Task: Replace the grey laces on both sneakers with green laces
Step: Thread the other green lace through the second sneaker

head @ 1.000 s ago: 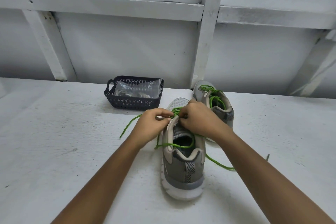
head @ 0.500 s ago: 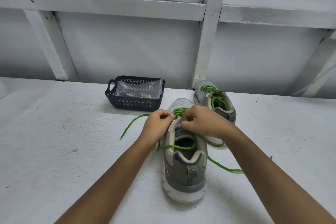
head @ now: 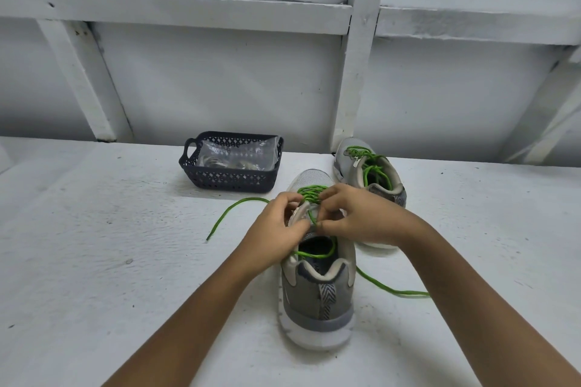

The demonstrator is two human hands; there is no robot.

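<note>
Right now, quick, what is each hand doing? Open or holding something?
Left hand: closed, gripping the near sneaker at its lacing edge.
Right hand: closed, pinching the green lace.

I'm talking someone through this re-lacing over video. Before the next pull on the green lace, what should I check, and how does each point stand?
1. Near sneaker flat on the table, heel toward the person: ok.
2. Right hand pinching the green lace at the eyelets: ok.
3. Left hand gripping the sneaker's upper to steady it: ok.
4. Left free end lying loose on the table, unsnagged: ok.
5. Right free end unsnagged: cannot tell, its tip is hidden behind the right forearm.
6. Far sneaker laced in green: ok; whether it is fully threaded, cannot tell.
</note>
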